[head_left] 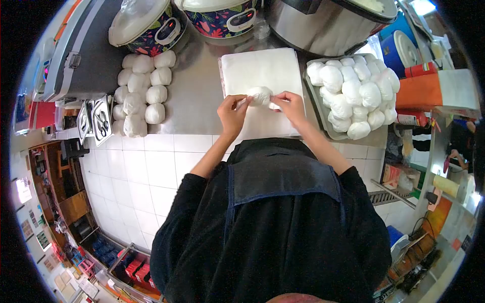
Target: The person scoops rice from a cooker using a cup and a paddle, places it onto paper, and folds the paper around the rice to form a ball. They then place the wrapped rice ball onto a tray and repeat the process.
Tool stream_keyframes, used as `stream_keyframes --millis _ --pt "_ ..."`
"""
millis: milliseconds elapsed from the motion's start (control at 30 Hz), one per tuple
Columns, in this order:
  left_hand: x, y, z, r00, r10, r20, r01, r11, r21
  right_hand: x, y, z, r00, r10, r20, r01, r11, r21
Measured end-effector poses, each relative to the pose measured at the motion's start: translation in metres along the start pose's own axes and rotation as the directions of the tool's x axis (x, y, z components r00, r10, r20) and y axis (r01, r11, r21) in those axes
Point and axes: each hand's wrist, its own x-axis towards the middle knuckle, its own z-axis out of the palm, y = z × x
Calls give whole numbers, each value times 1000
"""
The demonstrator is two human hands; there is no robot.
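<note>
A round white paper-wrapped bundle (260, 94) lies on a stack of white paper sheets (262, 65) in front of me. My left hand (234, 113) pinches the wrapper at the bundle's left side, fingers closed. On the opposite side my right hand (290, 107) has thumb and fingers pressed together on the wrapper's right end. The wrapping hides what is inside. To the right, a tray (314, 93) holds a heap of similar wrapped bundles (370, 94). More of them (134, 102) are piled in rows at the left of the metal table.
Two flower-patterned rice cookers (214, 20) and a large steel pot (323, 28) stand along the back of the steel table (194, 86). A dark case (93, 50) is at the left, beside metal trays with scissors (103, 121). An orange box (422, 91) stands right.
</note>
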Motion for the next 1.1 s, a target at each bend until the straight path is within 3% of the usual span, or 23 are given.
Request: stream_keyframes --millis 33,67,100,167,200,233,300,333,367,433,500,533,600,633,700,733,767,833,900,933,1000,1033,1100 --pt "1 2 6 1000 -2 -1 2 1000 -1 -4 0 6 973 232 14 -224 919 325" --pt "2 4 12 998 47 -50 -45 999 23 -7 -1 11 942 335 24 -318 867 384" --pt "4 4 17 991 94 -96 -90 995 50 -5 -2 16 940 339 28 -324 866 382" --pt "9 2 25 988 139 -73 -130 986 106 -1 -9 27 913 406 -49 -333 807 487" --pt "11 2 28 973 229 -33 -219 957 190 0 -14 29 911 408 -63 -327 808 490" --pt "12 6 29 950 313 14 -305 914 269 -1 -16 28 912 406 -61 -329 810 486" --pt "4 16 28 970 235 69 -244 919 308 -1 -22 23 943 333 22 -285 770 570" --pt "-2 17 28 937 339 82 -348 887 304 1 -23 19 944 330 25 -284 771 570" --pt "-8 17 29 895 436 99 -444 844 300 0 -23 15 953 293 72 -289 820 493" --pt "-10 16 27 914 372 160 -405 849 340 -1 -17 15 955 266 128 -296 861 414" --pt "5 26 20 925 114 362 -259 887 382 5 -5 18 995 86 58 -88 995 40" --pt "12 22 21 940 27 340 -180 887 426 5 -14 17 994 85 61 -88 995 39" --pt "22 30 19 937 58 345 -234 835 498 6 -45 22 998 -62 4 58 915 -399" --pt "29 31 14 934 84 348 -283 770 572 8 -45 26 997 -77 32 83 919 -385" --pt "33 -1 25 970 34 239 -123 921 370 20 -38 32 917 -399 -27 300 730 -614" --pt "32 -2 25 976 -27 214 -48 940 337 21 -35 38 915 -402 15 315 694 -648" --pt "29 5 20 994 5 111 -36 959 281 21 -33 42 912 -408 48 327 649 -687" --pt "26 2 13 983 -100 153 53 957 284 15 -14 49 825 -521 217 469 419 -777" --pt "22 -30 22 937 -155 313 68 960 272 3 -6 52 782 -549 295 537 352 -767" --pt "23 -26 16 944 -158 291 76 959 274 -8 -11 53 770 -556 312 556 344 -757" --pt "28 -9 5 806 -414 422 464 885 -18 -21 -27 55 699 -652 293 532 200 -823" --pt "31 -7 4 813 -411 413 463 886 -31 -14 -24 55 691 -656 305 540 187 -820" --pt "37 -2 -1 771 -445 455 602 741 -296 2 -16 49 798 -528 290 492 294 -820"
